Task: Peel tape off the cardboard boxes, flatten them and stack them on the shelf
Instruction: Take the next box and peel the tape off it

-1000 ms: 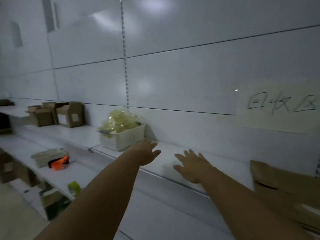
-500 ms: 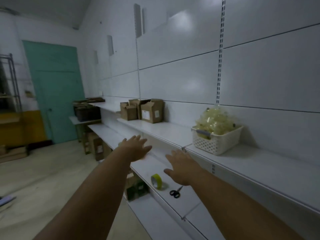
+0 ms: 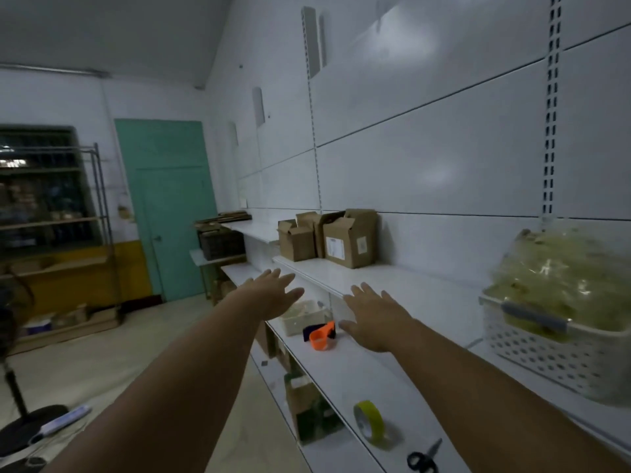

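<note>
Three brown cardboard boxes (image 3: 348, 238) stand upright with flaps open on the upper white shelf (image 3: 392, 281), far along the wall. My left hand (image 3: 269, 291) and my right hand (image 3: 372, 314) are both stretched out in front of me, fingers straight, holding nothing. They hover short of the boxes, above the lower shelf (image 3: 358, 367).
A white perforated basket (image 3: 560, 356) full of crumpled clear tape sits on the upper shelf at right. The lower shelf carries an orange tape dispenser (image 3: 321, 337), a small white bin (image 3: 302, 315), a yellow tape roll (image 3: 370, 421) and scissors (image 3: 423, 459). A teal door (image 3: 167, 206) lies ahead.
The view has swung left and moved along the shelves. The cardboard boxes are larger and closer, the basket has slid to the right edge. Both hands stay outstretched and empty.
</note>
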{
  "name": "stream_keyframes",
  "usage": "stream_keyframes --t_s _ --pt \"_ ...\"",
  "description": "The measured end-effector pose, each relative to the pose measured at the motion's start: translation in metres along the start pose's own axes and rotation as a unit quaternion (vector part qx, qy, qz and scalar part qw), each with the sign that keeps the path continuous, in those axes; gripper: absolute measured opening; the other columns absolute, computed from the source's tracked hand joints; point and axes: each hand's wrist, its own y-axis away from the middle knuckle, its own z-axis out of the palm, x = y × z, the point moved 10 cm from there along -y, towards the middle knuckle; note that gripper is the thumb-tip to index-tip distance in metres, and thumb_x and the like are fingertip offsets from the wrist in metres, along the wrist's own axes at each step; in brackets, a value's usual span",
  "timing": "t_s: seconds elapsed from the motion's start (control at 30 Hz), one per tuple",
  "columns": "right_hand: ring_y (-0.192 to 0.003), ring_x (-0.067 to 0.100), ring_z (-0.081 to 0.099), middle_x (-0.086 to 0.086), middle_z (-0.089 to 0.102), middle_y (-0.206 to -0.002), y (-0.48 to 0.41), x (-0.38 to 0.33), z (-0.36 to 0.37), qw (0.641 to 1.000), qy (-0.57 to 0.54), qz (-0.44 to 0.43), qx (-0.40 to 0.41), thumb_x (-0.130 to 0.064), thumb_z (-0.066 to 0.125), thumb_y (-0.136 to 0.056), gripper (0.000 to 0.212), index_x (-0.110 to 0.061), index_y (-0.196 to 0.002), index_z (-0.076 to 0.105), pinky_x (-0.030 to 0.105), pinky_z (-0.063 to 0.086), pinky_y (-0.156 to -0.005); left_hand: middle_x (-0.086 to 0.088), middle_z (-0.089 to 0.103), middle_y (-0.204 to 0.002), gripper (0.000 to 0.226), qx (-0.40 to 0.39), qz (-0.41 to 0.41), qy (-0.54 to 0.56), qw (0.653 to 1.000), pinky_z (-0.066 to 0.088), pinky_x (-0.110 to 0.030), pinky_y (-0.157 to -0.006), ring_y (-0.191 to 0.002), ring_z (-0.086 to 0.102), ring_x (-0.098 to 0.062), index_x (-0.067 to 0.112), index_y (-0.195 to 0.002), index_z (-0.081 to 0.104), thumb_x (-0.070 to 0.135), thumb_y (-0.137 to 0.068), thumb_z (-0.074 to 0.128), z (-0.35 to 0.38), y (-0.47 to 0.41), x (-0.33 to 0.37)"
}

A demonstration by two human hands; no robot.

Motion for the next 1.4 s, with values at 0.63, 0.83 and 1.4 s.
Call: stream_keyframes --t_s 0.63,0.83,1.4 --pt "-0.146 0.022 0.002 0.005 0.002 -0.159 -0.257 0.045 0.077 0.995 0.045 0.058 -0.064 -0.053 0.031 -0.095 0.062 -0.026 -0.148 0.013 0.046 0.006 -0.116 -0.007 0.011 -0.158 0.064 -0.054 0.111 0.068 0.99 0.014 -0.046 -0.115 -0.145 0.009 -0.025 0.024 -0.148 0.014 0.055 -0.094 0.028 0.078 -0.262 -0.077" --pt "-0.144 0.02 0.011 0.0 0.012 -0.158 -0.306 0.08 0.084 0.99 0.012 0.137 -0.026 -0.051 0.037 -0.094 0.062 -0.023 -0.147 0.02 0.043 0.018 -0.115 -0.004 0.016 -0.157 0.065 -0.054 0.182 0.109 0.976 0.017 -0.041 -0.114 -0.144 0.015 -0.023 0.02 -0.148 0.015 0.053 -0.094 0.032 0.102 -0.349 -0.09" --pt "-0.083 0.003 0.052 -0.003 0.056 -0.115 -0.366 0.239 0.143 0.791 -0.408 0.376 0.259 -0.037 0.061 -0.086 0.04 -0.023 -0.121 0.046 0.017 0.039 -0.066 0.0 0.06 -0.122 0.036 -0.021 0.154 0.478 0.865 0.044 -0.03 -0.084 -0.107 0.056 -0.016 0.023 -0.122 0.049 0.013 -0.087 0.052 0.164 -0.526 -0.039"
